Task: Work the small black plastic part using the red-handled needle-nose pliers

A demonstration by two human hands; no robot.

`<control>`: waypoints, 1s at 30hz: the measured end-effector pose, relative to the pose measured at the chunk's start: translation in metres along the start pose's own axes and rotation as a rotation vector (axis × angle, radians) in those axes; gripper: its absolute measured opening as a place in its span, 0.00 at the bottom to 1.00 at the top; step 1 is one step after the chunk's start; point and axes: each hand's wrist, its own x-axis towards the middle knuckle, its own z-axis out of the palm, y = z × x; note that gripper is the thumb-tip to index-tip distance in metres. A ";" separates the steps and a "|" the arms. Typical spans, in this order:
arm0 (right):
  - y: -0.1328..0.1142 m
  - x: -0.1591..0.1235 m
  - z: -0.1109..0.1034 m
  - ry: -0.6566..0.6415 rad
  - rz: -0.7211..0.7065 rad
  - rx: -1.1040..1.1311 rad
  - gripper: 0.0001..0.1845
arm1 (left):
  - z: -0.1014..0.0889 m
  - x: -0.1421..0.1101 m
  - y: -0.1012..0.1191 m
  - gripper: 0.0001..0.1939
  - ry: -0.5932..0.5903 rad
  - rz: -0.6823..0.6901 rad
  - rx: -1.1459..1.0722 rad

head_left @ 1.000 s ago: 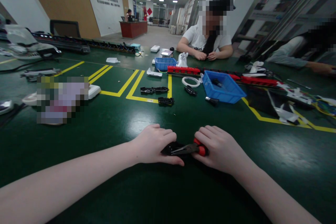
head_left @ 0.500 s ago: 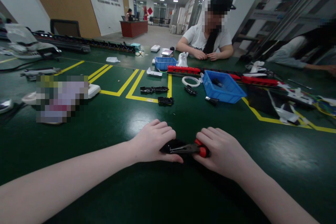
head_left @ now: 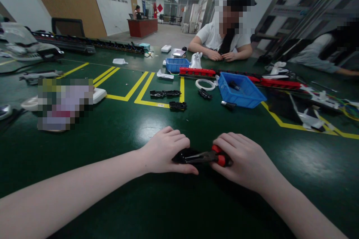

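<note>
Meeting over the near part of the green desk (head_left: 157, 213): gripping the pliers (head_left: 206, 157) by the red handles (head_left: 221, 161) in the right hand (head_left: 241, 158), aiming their long axis leftward, nose nearer the left hand (head_left: 164, 149); pinching there, between thumb and fingers, a black part (head_left: 183, 154), partly hidden behind the nose.
</note>
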 end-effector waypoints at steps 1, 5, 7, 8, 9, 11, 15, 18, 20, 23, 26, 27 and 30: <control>0.001 -0.001 0.000 0.016 -0.006 -0.001 0.10 | 0.000 0.000 0.000 0.27 -0.004 0.003 -0.003; 0.004 -0.003 -0.003 0.071 -0.026 -0.012 0.09 | 0.000 0.000 0.000 0.27 -0.008 0.024 -0.011; 0.005 -0.004 -0.003 0.084 -0.037 -0.018 0.09 | 0.000 -0.001 0.000 0.26 -0.008 0.031 -0.015; 0.005 -0.004 -0.004 0.084 -0.043 -0.021 0.09 | 0.000 -0.001 0.000 0.26 -0.007 0.033 -0.017; 0.005 -0.004 -0.004 0.083 -0.050 -0.025 0.09 | 0.001 -0.001 0.000 0.26 -0.006 0.035 -0.019; 0.005 -0.004 -0.003 0.076 -0.067 -0.028 0.11 | 0.000 -0.001 0.000 0.27 -0.006 0.037 -0.022; 0.005 -0.004 -0.001 0.082 -0.117 -0.026 0.15 | 0.000 0.000 0.000 0.27 -0.007 0.042 -0.021; 0.004 -0.004 -0.002 0.104 -0.146 -0.025 0.17 | 0.000 0.000 0.000 0.29 -0.016 0.050 -0.017; 0.003 -0.003 -0.003 0.114 -0.159 -0.024 0.19 | 0.000 0.000 0.000 0.29 -0.018 0.054 -0.015; 0.002 -0.003 -0.004 0.115 -0.161 -0.034 0.20 | 0.000 0.000 0.000 0.30 -0.011 0.056 -0.018; 0.002 -0.004 -0.005 0.102 -0.160 -0.047 0.22 | 0.000 0.000 0.000 0.29 -0.015 0.058 -0.026; 0.003 -0.004 -0.005 0.097 -0.163 -0.049 0.23 | 0.000 0.000 0.000 0.29 -0.020 0.058 -0.028; 0.003 -0.003 -0.005 0.084 -0.173 -0.051 0.27 | 0.000 0.000 0.000 0.29 -0.030 0.055 -0.027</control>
